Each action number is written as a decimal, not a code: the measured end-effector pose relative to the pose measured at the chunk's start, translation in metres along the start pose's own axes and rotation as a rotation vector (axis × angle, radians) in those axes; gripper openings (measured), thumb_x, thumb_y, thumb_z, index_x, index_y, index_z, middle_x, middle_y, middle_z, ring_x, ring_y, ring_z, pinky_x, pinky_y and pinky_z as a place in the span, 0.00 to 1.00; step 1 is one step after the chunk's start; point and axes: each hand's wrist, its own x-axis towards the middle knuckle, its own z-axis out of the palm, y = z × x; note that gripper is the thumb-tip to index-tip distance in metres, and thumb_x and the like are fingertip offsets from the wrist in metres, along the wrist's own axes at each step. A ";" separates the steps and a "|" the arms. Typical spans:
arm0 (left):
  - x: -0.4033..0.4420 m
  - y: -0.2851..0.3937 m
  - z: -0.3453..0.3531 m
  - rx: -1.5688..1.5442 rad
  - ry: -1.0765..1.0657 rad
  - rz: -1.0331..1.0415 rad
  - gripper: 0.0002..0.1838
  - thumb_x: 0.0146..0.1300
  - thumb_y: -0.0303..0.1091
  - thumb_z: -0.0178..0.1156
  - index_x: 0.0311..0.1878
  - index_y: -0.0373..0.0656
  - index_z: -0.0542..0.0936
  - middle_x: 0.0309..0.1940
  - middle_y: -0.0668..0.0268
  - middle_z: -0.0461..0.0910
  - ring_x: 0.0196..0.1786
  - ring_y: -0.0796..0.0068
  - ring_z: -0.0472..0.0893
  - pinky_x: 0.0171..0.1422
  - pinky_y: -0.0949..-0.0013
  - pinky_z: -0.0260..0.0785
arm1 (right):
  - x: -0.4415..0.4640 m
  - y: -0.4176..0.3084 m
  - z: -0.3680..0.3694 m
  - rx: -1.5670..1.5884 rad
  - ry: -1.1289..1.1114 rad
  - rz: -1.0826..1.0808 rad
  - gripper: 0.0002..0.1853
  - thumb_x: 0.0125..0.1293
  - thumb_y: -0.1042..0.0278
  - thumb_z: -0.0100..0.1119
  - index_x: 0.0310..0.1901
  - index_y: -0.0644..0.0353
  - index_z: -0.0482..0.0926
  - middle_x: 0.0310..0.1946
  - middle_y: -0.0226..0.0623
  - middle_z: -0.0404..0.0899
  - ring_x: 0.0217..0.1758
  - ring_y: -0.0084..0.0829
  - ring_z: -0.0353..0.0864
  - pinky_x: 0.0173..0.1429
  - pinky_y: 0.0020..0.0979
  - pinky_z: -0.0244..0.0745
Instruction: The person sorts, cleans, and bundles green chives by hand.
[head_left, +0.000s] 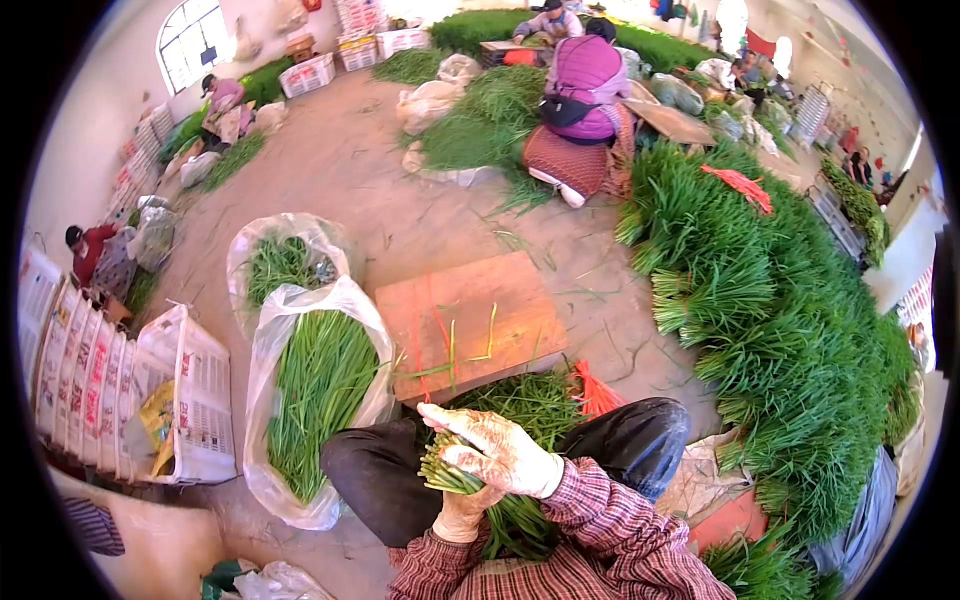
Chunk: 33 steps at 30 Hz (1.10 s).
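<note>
My left hand [462, 517] is wrapped round the lower side of a bunch of chives [446, 474], its pale cut ends pointing left. My right hand [508, 450], in a pale, stained glove, lies over the top of the same bunch. Its fingers reach out past the cut ends, and the thumb presses along the stalks. Green leaves run back from the bunch towards my lap. Loose chives [525, 405] lie between my knees. Just beyond them is a wooden board [470, 318] with a few stray stalks and red ties on it.
Left of my knee stand clear plastic bags [262, 440] filled with chives. White plastic crates [205, 400] are stacked farther left. Red ties [597, 390] lie near my right knee. A long heap of bundled chives [790, 330] lines the right side. Co-workers sit farther back, one in purple [590, 85].
</note>
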 end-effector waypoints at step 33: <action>0.022 0.102 -0.164 -0.312 0.266 0.426 0.30 0.62 0.39 0.72 0.62 0.43 0.69 0.35 0.74 0.77 0.35 0.76 0.78 0.48 0.63 0.68 | 0.116 0.310 -0.013 -0.855 -0.283 0.302 0.22 0.66 0.68 0.55 0.63 0.50 0.78 0.61 0.33 0.80 0.65 0.37 0.78 0.66 0.42 0.75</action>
